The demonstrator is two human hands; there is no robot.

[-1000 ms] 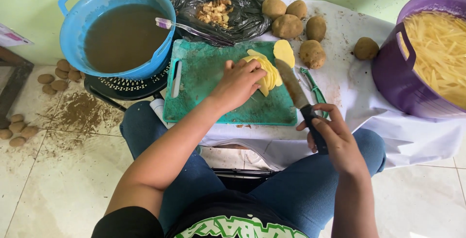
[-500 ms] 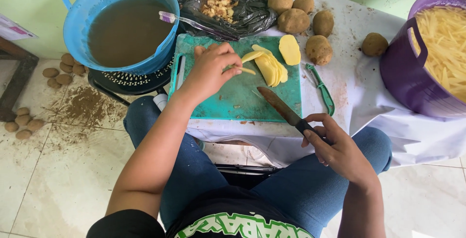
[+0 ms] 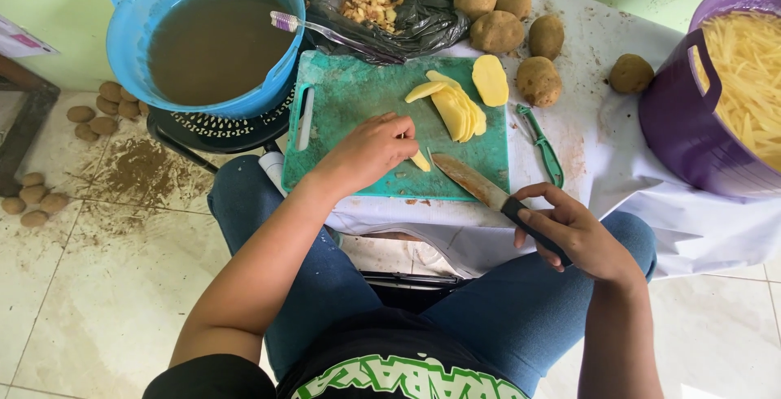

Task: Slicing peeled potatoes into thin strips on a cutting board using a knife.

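Potato slice (image 3: 420, 161) pinched, seemingly, by left hand (image 3: 370, 149) on green board (image 3: 358, 98); right hand (image 3: 573, 236) grips knife (image 3: 480, 186).

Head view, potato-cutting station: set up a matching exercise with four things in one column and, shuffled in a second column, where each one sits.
Things:
1. toothbrush
2. green peeler
3. potato strips
4. potato peelings

Places:
A. in the purple tub
B. on the black plastic bag
C. across the rim of the blue basin of brown water
D. on the white cloth, right of the green cutting board

Pairs: 1-C, 2-D, 3-A, 4-B
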